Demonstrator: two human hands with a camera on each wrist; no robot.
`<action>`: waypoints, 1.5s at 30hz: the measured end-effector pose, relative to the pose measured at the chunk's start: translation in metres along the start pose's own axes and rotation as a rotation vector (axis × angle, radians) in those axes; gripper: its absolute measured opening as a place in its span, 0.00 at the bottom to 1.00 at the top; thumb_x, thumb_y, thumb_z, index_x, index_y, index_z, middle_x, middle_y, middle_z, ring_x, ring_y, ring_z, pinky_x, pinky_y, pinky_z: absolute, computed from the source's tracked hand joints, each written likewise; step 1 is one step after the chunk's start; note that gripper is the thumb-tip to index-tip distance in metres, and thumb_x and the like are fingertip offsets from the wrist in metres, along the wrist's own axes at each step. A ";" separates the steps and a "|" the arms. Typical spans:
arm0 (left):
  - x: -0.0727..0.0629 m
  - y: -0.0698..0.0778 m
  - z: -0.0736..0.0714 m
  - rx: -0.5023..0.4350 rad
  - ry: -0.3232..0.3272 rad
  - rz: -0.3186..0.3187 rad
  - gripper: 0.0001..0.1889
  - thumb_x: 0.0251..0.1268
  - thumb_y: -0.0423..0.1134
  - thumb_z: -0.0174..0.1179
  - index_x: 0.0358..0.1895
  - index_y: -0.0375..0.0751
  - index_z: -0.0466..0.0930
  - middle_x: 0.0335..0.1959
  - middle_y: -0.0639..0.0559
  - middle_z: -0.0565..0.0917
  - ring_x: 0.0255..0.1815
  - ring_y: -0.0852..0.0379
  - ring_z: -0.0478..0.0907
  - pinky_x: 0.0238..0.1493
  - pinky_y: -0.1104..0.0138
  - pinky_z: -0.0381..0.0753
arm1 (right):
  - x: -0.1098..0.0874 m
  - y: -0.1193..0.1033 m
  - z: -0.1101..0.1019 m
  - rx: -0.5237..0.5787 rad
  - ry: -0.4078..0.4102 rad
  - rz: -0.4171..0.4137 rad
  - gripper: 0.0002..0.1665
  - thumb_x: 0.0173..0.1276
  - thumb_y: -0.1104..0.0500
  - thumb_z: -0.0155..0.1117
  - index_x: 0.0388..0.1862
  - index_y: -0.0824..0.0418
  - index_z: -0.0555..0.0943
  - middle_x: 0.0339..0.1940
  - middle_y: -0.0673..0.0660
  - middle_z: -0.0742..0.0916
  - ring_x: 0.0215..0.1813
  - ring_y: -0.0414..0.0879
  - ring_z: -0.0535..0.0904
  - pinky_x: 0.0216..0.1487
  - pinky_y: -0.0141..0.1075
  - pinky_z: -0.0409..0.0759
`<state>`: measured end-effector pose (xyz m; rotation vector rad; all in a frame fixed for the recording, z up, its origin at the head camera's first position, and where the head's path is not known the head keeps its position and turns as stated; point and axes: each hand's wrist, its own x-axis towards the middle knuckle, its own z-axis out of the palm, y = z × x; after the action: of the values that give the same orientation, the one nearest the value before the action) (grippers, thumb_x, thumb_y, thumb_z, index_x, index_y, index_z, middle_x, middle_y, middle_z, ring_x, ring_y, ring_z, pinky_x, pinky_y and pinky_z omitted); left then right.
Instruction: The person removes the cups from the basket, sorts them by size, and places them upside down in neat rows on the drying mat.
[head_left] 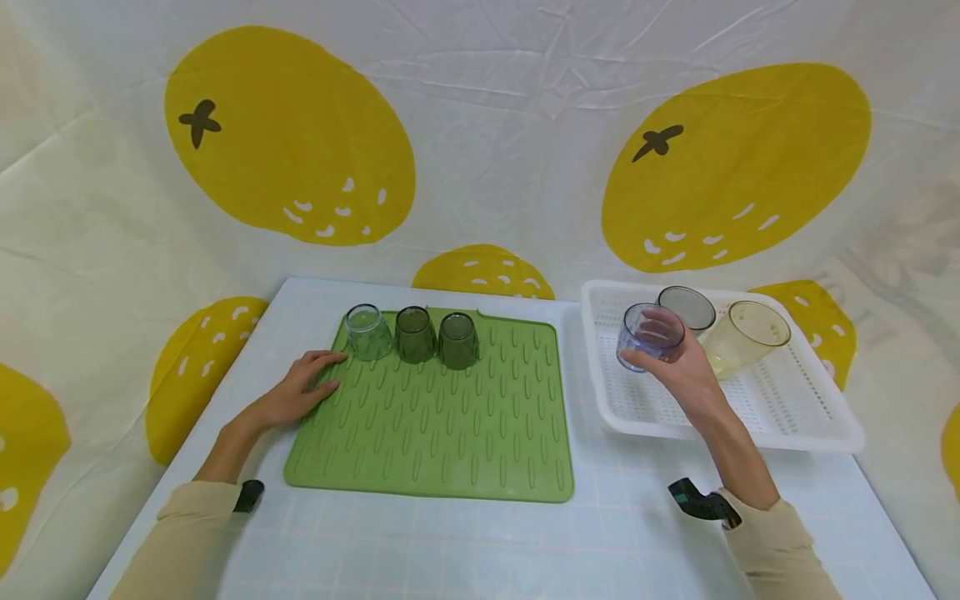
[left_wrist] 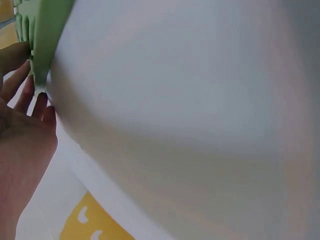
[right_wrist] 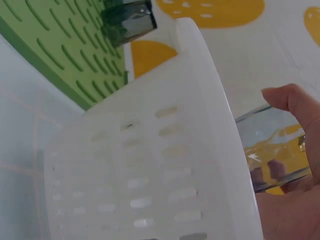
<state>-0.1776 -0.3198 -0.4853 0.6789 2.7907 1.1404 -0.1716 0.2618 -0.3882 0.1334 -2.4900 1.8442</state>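
Observation:
My right hand grips a bluish clear glass by its side, over the left part of a white plastic basket. The right wrist view shows thumb and fingers round this glass, just past the basket wall. Behind it in the basket are a grey glass and a larger yellowish glass. At the left edge of a green ridged drying mat, my left hand rests with fingertips on the rim; in the left wrist view its fingers touch the mat edge.
Three glasses stand upside down in a row at the mat's back left: a pale greenish glass, a dark glass and another dark glass. A white table carries everything. Behind hangs a curtain with yellow fruit prints.

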 end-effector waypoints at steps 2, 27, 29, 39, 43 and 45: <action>0.001 0.002 0.001 -0.003 0.015 -0.009 0.22 0.76 0.29 0.57 0.68 0.24 0.69 0.67 0.23 0.67 0.68 0.25 0.60 0.64 0.31 0.60 | 0.002 -0.001 0.005 0.012 -0.011 -0.005 0.36 0.69 0.61 0.73 0.72 0.54 0.70 0.64 0.51 0.77 0.63 0.39 0.74 0.56 0.22 0.77; 0.026 0.059 0.014 -0.103 0.203 -0.058 0.19 0.78 0.34 0.58 0.65 0.28 0.76 0.61 0.34 0.80 0.58 0.38 0.78 0.57 0.45 0.77 | 0.019 -0.017 0.065 0.126 -0.077 -0.019 0.42 0.66 0.64 0.74 0.75 0.61 0.65 0.70 0.64 0.72 0.71 0.53 0.70 0.58 0.27 0.76; 0.030 0.064 0.016 -0.117 0.205 -0.046 0.19 0.78 0.33 0.59 0.65 0.27 0.76 0.61 0.34 0.80 0.57 0.39 0.78 0.56 0.47 0.77 | 0.019 -0.018 0.069 0.129 -0.082 -0.019 0.42 0.65 0.64 0.75 0.75 0.60 0.65 0.70 0.63 0.73 0.71 0.54 0.69 0.59 0.27 0.76; 0.048 0.091 0.028 -0.180 0.221 0.020 0.18 0.77 0.35 0.60 0.65 0.32 0.79 0.59 0.36 0.82 0.55 0.44 0.80 0.54 0.55 0.80 | 0.021 -0.024 0.098 0.132 -0.089 -0.044 0.43 0.63 0.64 0.75 0.75 0.60 0.66 0.70 0.65 0.73 0.70 0.53 0.69 0.65 0.36 0.72; 0.056 0.099 0.034 -0.195 0.231 0.054 0.18 0.77 0.35 0.61 0.65 0.34 0.80 0.58 0.39 0.83 0.54 0.46 0.80 0.53 0.53 0.81 | 0.021 -0.027 0.109 0.112 -0.092 -0.063 0.44 0.63 0.63 0.76 0.75 0.61 0.66 0.69 0.63 0.74 0.70 0.53 0.69 0.69 0.46 0.68; 0.060 0.103 0.036 -0.200 0.228 0.062 0.18 0.77 0.36 0.61 0.65 0.35 0.79 0.59 0.40 0.83 0.54 0.47 0.80 0.53 0.52 0.81 | 0.021 -0.027 0.114 0.105 -0.092 -0.064 0.44 0.62 0.62 0.77 0.74 0.60 0.66 0.68 0.62 0.74 0.70 0.53 0.69 0.69 0.47 0.67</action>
<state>-0.1851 -0.2058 -0.4347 0.6574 2.7943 1.5754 -0.1875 0.1441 -0.3940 0.3053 -2.4150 1.9865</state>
